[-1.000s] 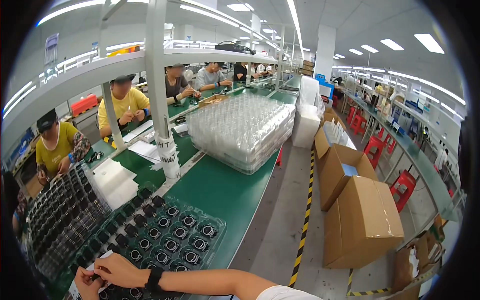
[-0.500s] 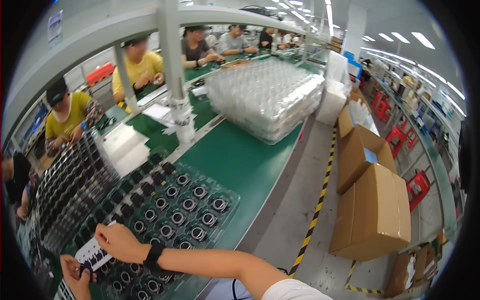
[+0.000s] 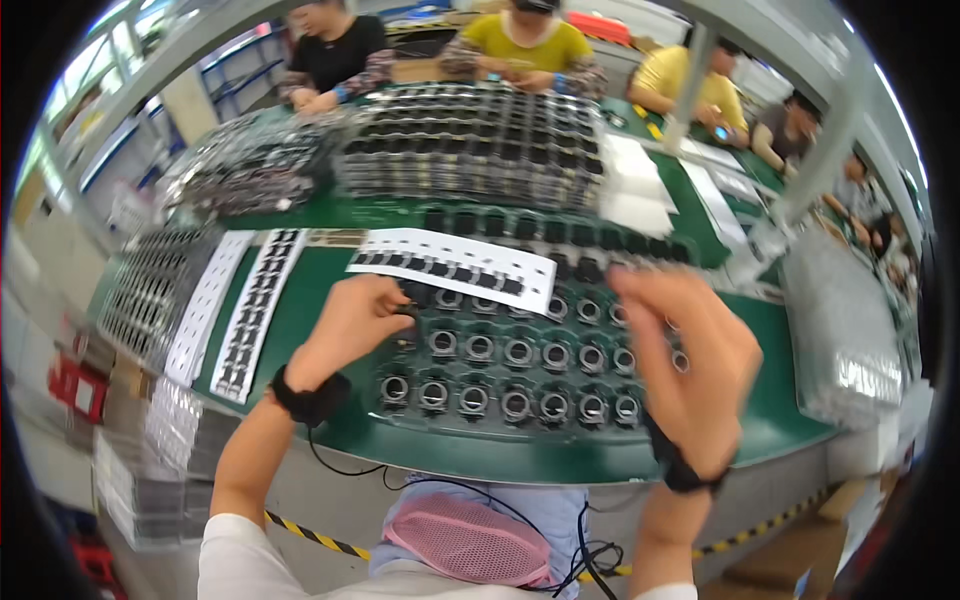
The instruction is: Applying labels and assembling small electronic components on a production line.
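The left hand [image 3: 350, 322] pinches a small dark piece [image 3: 406, 311] by the left edge of a clear, pocketed plastic tray [image 3: 455, 424]. The blurred right hand [image 3: 702, 365] hides the tray's right side; whether it grips anything, I cannot tell. One flat white strip [image 3: 452, 262] with black tabs covers some back pockets. Seven round rings [image 3: 516, 405] line the front row; two more strips [image 3: 258, 315] lie left.
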